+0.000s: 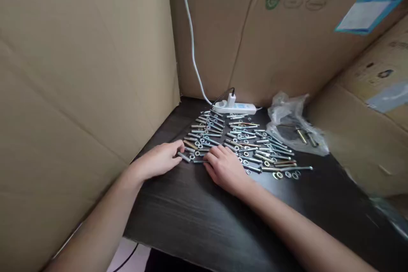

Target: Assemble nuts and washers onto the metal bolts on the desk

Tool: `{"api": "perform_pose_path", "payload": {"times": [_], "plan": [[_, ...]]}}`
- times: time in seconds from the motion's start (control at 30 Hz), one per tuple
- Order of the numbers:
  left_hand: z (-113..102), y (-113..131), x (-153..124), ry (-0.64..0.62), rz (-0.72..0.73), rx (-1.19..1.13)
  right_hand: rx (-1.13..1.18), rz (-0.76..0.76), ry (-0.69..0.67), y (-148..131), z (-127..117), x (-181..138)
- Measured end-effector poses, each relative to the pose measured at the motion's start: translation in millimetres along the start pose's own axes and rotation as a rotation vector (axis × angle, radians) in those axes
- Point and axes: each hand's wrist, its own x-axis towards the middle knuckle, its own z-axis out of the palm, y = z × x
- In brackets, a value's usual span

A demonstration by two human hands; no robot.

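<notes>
Rows of long metal bolts, short sleeves and washers lie on the dark table (178,204). At the near left end of the rows, my left hand (161,160) has its thumb and finger closed about the end of a short metal sleeve (185,157). A washer (192,157) lies just beside that sleeve. My right hand (225,169) rests palm down with its fingers curled over a thin bolt (200,162). One end of this bolt sticks out to the left; the rest is hidden under the fingers.
A white power strip (239,108) with a plugged-in adapter (231,100) lies behind the rows. A clear plastic bag (288,114) with several metal parts sits at the back right. Cardboard walls (95,51) enclose the table on the left, back and right.
</notes>
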Motion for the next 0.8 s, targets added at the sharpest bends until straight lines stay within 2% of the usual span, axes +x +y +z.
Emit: {"api": "perform_pose_path", "payload": {"times": [0.17,0.43,0.57,0.67,0.8], "plan": [[6,11,-1,0.067,0.049,-0.028,0.015,0.033,0.036,2,5,1],[16,16,5,0.022,0.155,-0.022,0.025,0.017,0.083,5,8,3],[19,15,7,0.097,0.173,-0.001,0.028,0.026,0.092,5,11,4],[21,19,2,0.127,0.196,0.000,0.038,0.037,0.089,6,12,4],[29,30,-9,0.104,0.267,0.033,0.047,0.041,0.087,6,12,3]]}}
